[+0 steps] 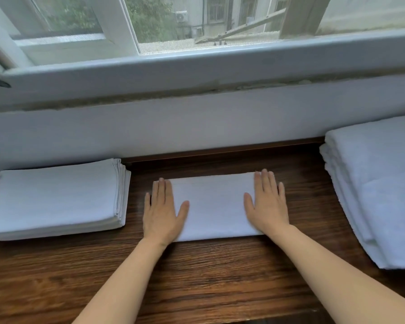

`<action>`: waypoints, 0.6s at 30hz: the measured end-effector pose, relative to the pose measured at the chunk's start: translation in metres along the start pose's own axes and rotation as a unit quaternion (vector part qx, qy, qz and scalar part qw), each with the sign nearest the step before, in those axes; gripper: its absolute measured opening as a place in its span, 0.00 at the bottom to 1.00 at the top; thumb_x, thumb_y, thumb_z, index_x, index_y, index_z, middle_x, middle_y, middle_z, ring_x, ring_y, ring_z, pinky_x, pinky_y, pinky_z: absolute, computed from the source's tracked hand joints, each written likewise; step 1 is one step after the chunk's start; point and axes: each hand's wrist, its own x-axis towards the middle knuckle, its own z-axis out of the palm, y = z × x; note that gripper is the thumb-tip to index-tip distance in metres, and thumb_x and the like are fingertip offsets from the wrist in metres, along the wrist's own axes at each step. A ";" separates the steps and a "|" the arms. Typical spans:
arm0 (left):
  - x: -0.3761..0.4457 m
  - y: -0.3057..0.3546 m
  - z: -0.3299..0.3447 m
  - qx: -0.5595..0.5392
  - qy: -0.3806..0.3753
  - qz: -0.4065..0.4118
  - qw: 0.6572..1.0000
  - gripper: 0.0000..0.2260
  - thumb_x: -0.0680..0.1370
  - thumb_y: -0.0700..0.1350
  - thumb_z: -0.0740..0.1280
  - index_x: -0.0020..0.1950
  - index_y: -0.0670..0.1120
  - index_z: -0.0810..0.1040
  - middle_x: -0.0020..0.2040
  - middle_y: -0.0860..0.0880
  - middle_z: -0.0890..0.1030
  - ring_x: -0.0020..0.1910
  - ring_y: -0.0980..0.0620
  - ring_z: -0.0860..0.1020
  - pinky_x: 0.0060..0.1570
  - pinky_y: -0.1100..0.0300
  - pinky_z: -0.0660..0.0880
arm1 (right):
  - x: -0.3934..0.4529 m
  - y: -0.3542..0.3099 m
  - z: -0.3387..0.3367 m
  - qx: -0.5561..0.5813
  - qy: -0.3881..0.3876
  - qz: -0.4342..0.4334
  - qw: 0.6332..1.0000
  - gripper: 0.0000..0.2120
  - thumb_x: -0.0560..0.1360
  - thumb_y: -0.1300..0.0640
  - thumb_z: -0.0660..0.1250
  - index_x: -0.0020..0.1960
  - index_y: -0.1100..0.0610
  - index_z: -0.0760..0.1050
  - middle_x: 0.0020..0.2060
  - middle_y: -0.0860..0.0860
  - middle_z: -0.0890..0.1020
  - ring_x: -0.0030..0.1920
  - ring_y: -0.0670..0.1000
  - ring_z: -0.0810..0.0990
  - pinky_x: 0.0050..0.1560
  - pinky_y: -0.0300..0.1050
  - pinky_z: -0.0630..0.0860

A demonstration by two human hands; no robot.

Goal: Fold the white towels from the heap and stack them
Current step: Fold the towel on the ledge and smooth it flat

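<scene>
Both hands, the left hand [160, 212] and right hand [268, 204], lay flat and open, pressing 1 folded towel [214, 206] on the wooden table [197, 277], with a neat stack [56, 197] on the left and more towels [379, 188] waiting on the right

Your left hand [162, 211] lies flat, palm down, with the fingers [161, 187] straight and close together and the thumb sticking out to the side. Your right hand [268, 205] does the same — flat, palm down, thumb out. The two thumbs point toward each other. Both arms are bare and reach forward from the bottom corners — they come closer together toward the hands.
</scene>
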 end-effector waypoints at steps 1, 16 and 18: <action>-0.001 0.000 -0.003 -0.025 0.000 -0.018 1.000 0.39 0.82 0.65 0.48 0.84 0.43 0.42 0.84 0.44 0.42 0.83 0.46 0.40 0.81 0.48 0.43 | -0.001 -0.002 -0.004 0.020 0.018 0.029 0.999 0.37 0.82 0.40 0.53 0.83 0.59 0.49 0.82 0.61 0.56 0.81 0.61 0.54 0.80 0.59 0.56; 0.013 0.001 -0.041 -0.280 -0.057 -0.306 0.908 0.27 0.68 0.61 0.74 0.56 0.43 0.77 0.55 0.46 0.82 0.55 0.42 0.81 0.58 0.45 0.79 | 0.021 -0.008 -0.042 0.321 -0.111 0.321 0.884 0.33 0.65 0.38 0.74 0.62 0.57 0.74 0.59 0.56 0.79 0.62 0.62 0.76 0.63 0.63 0.77; 0.014 0.003 -0.043 -0.291 -0.058 -0.306 0.905 0.25 0.67 0.59 0.75 0.56 0.43 0.79 0.54 0.47 0.82 0.54 0.43 0.81 0.56 0.46 0.80 | 0.020 -0.011 -0.048 0.309 -0.098 0.323 0.889 0.32 0.66 0.40 0.75 0.63 0.57 0.75 0.60 0.56 0.78 0.63 0.62 0.75 0.62 0.62 0.77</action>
